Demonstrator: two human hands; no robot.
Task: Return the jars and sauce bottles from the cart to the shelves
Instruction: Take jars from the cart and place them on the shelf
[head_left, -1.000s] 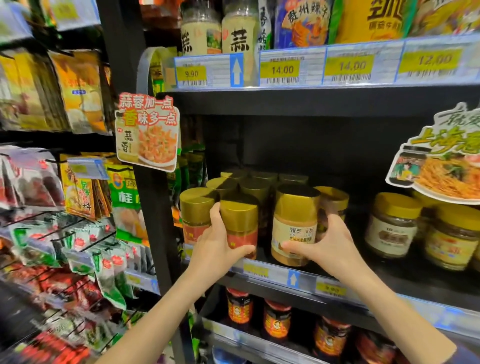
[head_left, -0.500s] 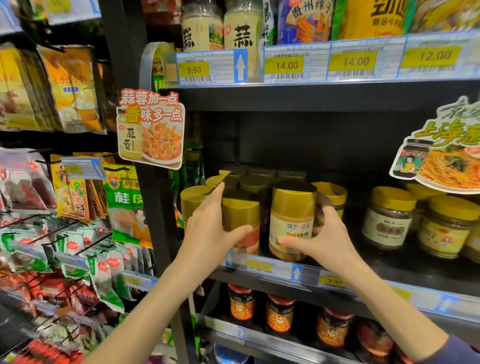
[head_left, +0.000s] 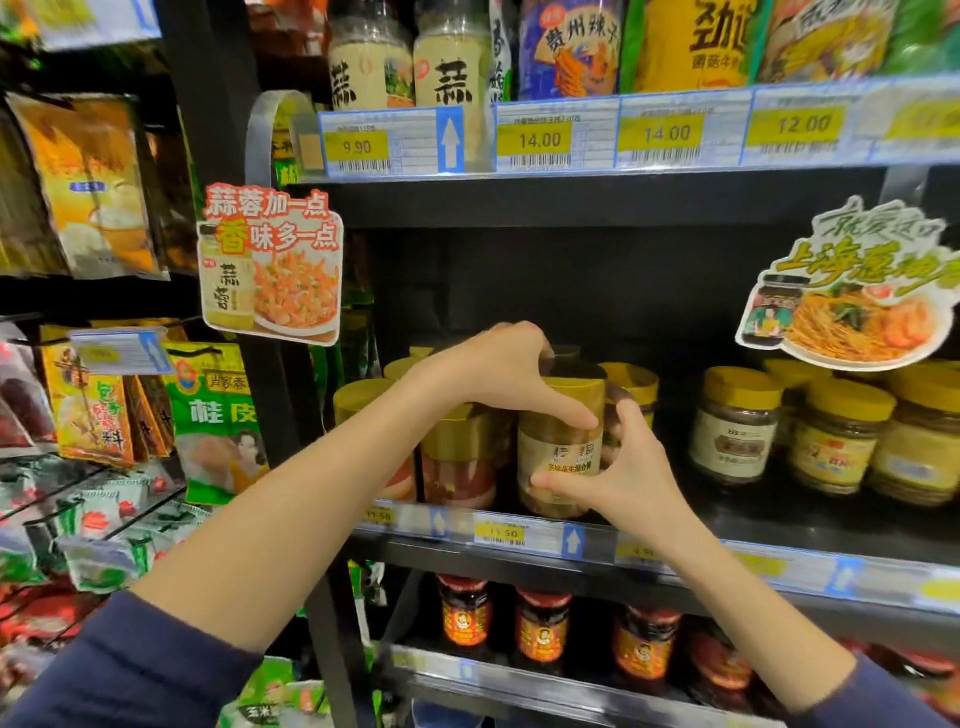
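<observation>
Now both hands clasp gold-lidded jar (head_left: 561, 447): left hand (head_left: 498, 374) over its lid, right hand (head_left: 621, 467) bracing its side, likely squaring it up.

Gold-lidded jar (head_left: 561, 441), cream label, between the fingers (head_left: 571, 415); yellow-lidded jars (head_left: 735, 426) beyond them; yellow price tags (head_left: 503, 533) below the fingers.

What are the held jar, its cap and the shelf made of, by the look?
Jar: clear glass or hard plastic, can't tell which; glossy, contents show through above a paper-looking label. Cap: metallic gold finish, likely plastic or foil-wrapped; soft sheen. Shelf: dark painted metal by the look, matte, with a clear plastic price strip along its edge. Left hand and right hand both grip the jar.
</observation>
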